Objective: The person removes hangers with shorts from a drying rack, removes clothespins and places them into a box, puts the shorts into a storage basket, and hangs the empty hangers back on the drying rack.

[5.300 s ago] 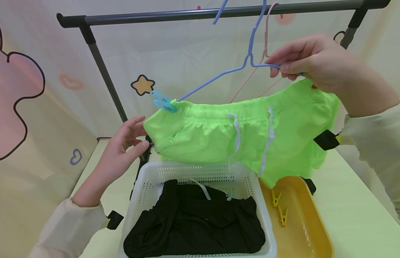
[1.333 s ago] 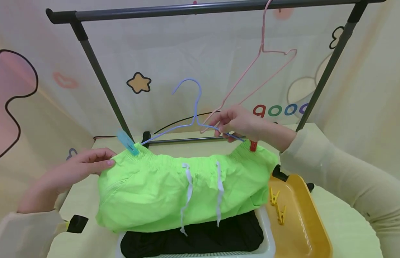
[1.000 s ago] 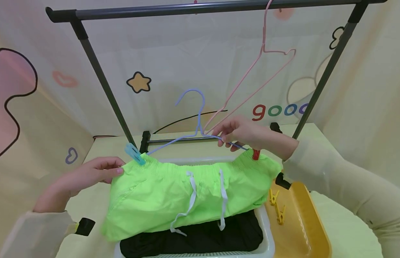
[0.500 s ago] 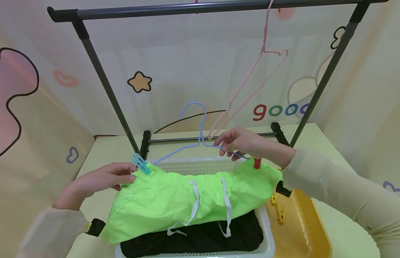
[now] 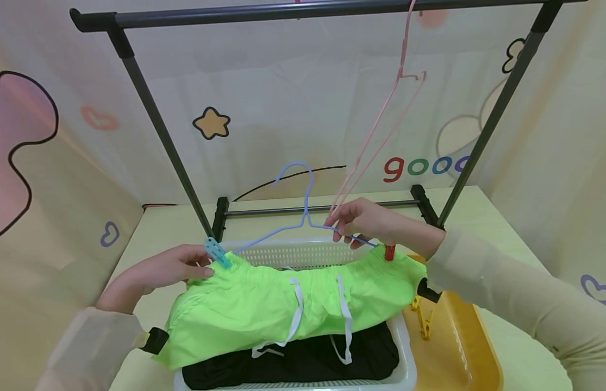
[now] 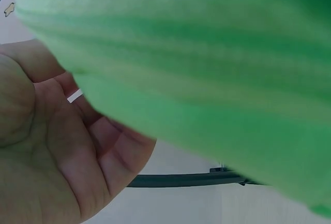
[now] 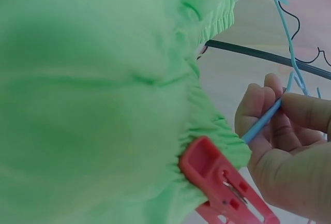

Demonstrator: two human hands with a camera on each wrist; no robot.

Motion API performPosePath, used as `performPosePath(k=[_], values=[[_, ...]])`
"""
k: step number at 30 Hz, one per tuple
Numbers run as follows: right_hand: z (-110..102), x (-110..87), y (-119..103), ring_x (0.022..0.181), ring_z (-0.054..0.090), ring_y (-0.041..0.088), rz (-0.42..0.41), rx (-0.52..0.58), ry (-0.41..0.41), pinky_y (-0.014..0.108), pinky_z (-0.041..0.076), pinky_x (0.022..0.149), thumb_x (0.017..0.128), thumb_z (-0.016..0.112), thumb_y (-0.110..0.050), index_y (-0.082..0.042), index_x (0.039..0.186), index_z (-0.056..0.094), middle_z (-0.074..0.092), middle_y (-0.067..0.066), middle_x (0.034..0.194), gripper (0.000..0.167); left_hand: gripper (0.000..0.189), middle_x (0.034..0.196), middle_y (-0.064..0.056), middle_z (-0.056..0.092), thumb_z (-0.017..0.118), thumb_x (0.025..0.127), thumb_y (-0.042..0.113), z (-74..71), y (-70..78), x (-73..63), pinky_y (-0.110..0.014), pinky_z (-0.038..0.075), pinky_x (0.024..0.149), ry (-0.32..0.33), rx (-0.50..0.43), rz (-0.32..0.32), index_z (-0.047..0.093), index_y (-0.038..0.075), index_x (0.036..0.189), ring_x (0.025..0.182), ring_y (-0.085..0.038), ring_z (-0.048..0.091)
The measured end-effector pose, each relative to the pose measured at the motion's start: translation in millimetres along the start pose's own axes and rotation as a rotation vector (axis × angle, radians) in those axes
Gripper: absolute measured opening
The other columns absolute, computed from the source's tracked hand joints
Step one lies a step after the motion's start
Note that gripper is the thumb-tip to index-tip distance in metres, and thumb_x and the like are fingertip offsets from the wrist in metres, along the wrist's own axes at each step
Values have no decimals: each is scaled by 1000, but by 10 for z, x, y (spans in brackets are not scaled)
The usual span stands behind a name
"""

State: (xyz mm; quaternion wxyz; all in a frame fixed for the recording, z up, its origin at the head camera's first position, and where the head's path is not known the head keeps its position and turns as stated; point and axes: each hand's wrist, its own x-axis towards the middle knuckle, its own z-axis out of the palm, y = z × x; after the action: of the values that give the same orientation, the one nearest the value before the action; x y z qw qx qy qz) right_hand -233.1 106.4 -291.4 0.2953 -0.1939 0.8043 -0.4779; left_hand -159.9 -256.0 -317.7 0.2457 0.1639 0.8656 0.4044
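Neon green shorts (image 5: 293,304) with two white drawstrings hang from a blue clothes hanger (image 5: 278,231). A light blue clothespin (image 5: 217,253) clips the left end of the waistband, and a red clothespin (image 5: 389,252) clips the right end. My right hand (image 5: 366,220) pinches the hanger's right arm between thumb and fingers. At the waistband's left corner my left hand (image 5: 177,269) holds the shorts' edge, thumb in front and fingers partly behind the cloth. In the left wrist view, the green cloth (image 6: 196,69) covers the fingertips. The hanger's hook points up, off the rail.
A dark clothes rack (image 5: 263,16) spans the back, with a pink hanger (image 5: 376,125) on its rail. Below the shorts stands a white basket (image 5: 407,358) holding black clothing (image 5: 303,361). To its right, a yellow tray (image 5: 459,342) holds yellow clothespins (image 5: 425,326).
The blue hanger with the shorts has come down from the rail to low over the basket. Lately both hands sink slightly, the left shifting right along the shorts. The pink hanger swings.
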Motion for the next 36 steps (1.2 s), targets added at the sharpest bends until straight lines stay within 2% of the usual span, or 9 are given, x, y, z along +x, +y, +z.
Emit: performPosePath(k=[9, 15, 18, 22, 31, 36], values=[[-28, -26, 80, 69, 54, 16, 23, -32, -66, 29, 48, 62, 87, 50, -4, 2, 113, 53, 62, 7, 90, 26, 23, 81, -6, 51, 56, 86, 17, 14, -14, 0, -29, 44, 63, -31, 1, 13, 53, -4, 95, 72, -14, 51], [-142, -96, 91, 75, 54, 17, -28, -95, -126, 30, 47, 69, 87, 53, -10, 1, 113, 53, 61, 4, 89, 28, 23, 81, -5, 52, 56, 86, 16, 33, -28, 3, -29, 45, 63, -36, -10, 9, 52, -4, 96, 72, -13, 51], [-226, -139, 79, 82, 54, 19, -55, -159, -127, 32, 47, 75, 87, 53, -14, -2, 113, 53, 61, 8, 96, 29, 23, 81, -5, 52, 56, 86, 16, 39, -51, 3, -28, 45, 62, -33, -16, 6, 52, -4, 96, 72, -13, 50], [-338, -174, 99, 86, 54, 21, -58, -202, -123, 31, 46, 75, 88, 53, -17, -3, 113, 53, 59, 11, 103, 29, 22, 81, -5, 51, 56, 86, 18, 43, -89, 0, -29, 45, 63, -32, -19, -3, 53, -1, 97, 72, -13, 50], [-509, -226, 211, 91, 55, 23, -33, -183, -113, 34, 49, 76, 88, 54, -22, -3, 112, 52, 59, 12, 107, 31, 21, 79, -3, 49, 56, 86, 19, 45, -118, -9, -28, 45, 61, -26, -11, -4, 53, 1, 95, 70, -11, 48], [-561, -249, 271, 92, 56, 24, -2, -177, -116, 35, 48, 77, 87, 56, -23, -5, 112, 54, 61, 9, 103, 31, 20, 76, -2, 46, 57, 86, 17, 52, -119, -18, -25, 43, 59, -12, -15, 4, 52, 0, 93, 68, -10, 46]])
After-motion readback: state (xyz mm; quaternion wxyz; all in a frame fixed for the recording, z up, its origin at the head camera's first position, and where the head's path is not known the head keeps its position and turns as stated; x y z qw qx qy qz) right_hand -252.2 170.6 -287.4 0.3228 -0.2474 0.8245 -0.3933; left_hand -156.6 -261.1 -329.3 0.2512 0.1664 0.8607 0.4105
